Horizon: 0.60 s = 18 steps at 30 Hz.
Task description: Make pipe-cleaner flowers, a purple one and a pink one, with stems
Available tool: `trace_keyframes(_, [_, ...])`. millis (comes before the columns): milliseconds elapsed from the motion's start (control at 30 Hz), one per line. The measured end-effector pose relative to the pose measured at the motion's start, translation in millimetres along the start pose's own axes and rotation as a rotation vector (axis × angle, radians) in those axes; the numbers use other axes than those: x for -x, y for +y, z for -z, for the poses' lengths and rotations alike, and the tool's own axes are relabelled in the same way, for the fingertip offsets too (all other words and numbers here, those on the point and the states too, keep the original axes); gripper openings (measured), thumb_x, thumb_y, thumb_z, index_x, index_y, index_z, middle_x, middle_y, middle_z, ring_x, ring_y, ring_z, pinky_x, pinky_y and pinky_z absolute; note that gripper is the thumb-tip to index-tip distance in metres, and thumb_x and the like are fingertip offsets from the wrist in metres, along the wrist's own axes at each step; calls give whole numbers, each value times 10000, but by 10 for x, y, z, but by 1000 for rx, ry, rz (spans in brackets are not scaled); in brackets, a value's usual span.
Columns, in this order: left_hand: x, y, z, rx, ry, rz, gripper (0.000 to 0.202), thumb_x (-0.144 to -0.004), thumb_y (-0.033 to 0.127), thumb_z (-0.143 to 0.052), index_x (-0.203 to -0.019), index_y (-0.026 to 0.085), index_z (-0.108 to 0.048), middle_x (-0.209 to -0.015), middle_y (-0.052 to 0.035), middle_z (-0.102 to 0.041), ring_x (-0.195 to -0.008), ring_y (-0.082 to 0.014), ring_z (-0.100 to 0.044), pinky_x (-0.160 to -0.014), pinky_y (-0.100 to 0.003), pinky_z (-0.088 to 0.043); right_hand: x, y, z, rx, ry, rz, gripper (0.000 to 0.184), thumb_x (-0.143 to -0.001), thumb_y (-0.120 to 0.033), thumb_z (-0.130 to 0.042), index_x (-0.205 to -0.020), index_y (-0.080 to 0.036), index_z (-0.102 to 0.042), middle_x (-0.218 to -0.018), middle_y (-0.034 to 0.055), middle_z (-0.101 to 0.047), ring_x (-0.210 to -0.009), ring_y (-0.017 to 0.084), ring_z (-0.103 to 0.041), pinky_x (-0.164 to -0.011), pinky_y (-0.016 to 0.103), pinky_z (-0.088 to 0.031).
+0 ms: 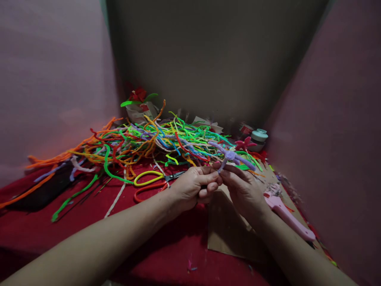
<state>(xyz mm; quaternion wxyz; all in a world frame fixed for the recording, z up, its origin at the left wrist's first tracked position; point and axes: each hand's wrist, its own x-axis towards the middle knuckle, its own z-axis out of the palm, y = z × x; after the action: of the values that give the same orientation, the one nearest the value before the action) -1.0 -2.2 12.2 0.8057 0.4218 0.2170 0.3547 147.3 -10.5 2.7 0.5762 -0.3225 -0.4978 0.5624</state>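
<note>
My left hand [195, 186] and my right hand [242, 190] meet above the red cloth [166, 254], both pinched on a purple pipe-cleaner flower [230, 155] with several petals sticking out. The fingers of each hand are curled round its stem, just below the petals. Right behind the flower lies a big heap of coloured pipe cleaners [149, 143].
Scissors with yellow and red handles [150, 182] lie left of my left hand. A pink glue gun [285, 214] rests on brown cardboard [229, 234] at the right. A red pipe-cleaner flower [244, 143] and a small lidded jar [258, 138] stand behind. Pink walls close both sides.
</note>
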Motion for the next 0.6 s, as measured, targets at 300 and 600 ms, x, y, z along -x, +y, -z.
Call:
trace_keyframes(300, [-8, 18, 58, 10, -84, 59, 164, -842, 259, -561, -777, 109, -578, -438, 83, -390, -311, -17, -216, -328, -145, -213, -25, -9, -7, -85, 5, -76, 56, -696, -232, -710, -737, -204, -736, -636, -11, -607, -642, 121, -501, -687, 266, -408])
trace_keyframes(600, [2, 2, 7, -264, 69, -72, 335, -870, 385, -491, -659, 128, -531, -450, 34, -470, -345, -44, -369, -363, -165, -269, -27, 47, 39, -113, 22, -97, 80, -732, -234, -686, -800, -211, -720, -730, 9, -648, -643, 132, -516, -642, 285, -427])
